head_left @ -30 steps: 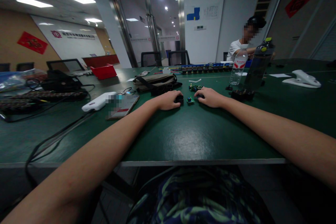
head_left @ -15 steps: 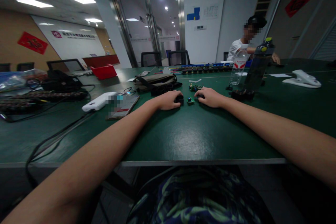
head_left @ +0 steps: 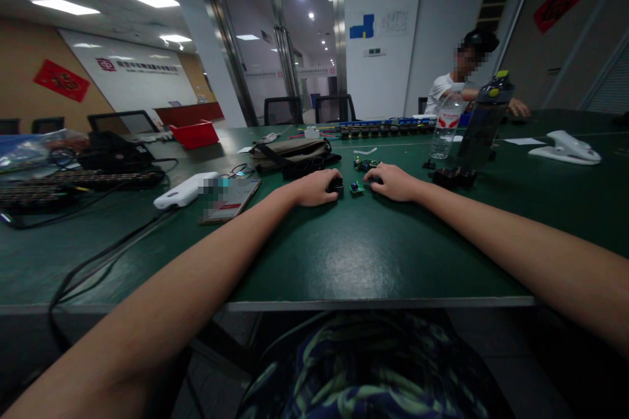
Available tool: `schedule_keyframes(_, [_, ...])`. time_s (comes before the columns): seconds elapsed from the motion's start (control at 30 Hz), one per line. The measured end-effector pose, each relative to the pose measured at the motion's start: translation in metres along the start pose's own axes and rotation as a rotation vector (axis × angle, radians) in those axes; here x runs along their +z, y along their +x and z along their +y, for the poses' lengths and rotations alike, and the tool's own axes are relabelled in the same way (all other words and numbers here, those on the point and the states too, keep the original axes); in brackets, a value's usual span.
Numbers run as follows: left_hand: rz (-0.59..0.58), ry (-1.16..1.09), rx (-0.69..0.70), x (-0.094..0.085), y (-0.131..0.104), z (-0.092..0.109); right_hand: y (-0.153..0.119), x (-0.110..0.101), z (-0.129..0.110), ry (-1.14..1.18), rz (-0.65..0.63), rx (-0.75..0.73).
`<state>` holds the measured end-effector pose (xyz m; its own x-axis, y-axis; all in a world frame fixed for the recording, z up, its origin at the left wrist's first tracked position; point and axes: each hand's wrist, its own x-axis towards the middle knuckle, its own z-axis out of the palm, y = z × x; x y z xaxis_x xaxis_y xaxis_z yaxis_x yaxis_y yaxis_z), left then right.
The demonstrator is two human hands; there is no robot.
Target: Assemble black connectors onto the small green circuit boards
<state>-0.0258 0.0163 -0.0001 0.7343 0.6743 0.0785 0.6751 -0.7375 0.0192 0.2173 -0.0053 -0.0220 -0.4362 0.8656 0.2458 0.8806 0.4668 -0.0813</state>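
Observation:
My left hand [head_left: 316,188] rests on the green table, its fingers closed around a small black box-shaped part [head_left: 337,187]. Across from it, my right hand [head_left: 397,183] also lies on the table, fingers curled over a small black piece [head_left: 376,180], mostly covered by the fingertips. A small green circuit board [head_left: 356,189] with a dark round component lies between the two hands, apart from both. Just beyond the right fingertips is a second green circuit board [head_left: 366,163].
A grey-green bag [head_left: 289,154] lies behind my left hand; a phone [head_left: 230,201] and white device [head_left: 184,190] lie left. Right stand a clear bottle [head_left: 445,127] and dark bottle [head_left: 481,124]. A person [head_left: 445,88] sits across. Cables [head_left: 98,262] cross the left edge.
Both my hands and the parts by them stay in place. Across the table, the other person's hand has shifted slightly.

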Motion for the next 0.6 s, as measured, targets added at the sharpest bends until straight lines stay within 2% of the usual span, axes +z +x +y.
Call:
schedule_keyframes(0.13, [-0.005, -0.052, -0.019, -0.0002, -0.0003, 0.001, 0.0003, -0.0004, -0.0002, -0.001, 0.001, 0.0])
schedule_keyframes(0.6, [0.086, -0.07, 0.02, -0.0013, -0.0017, 0.0031, 0.001, 0.0022, 0.0015, -0.004, 0.013, -0.005])
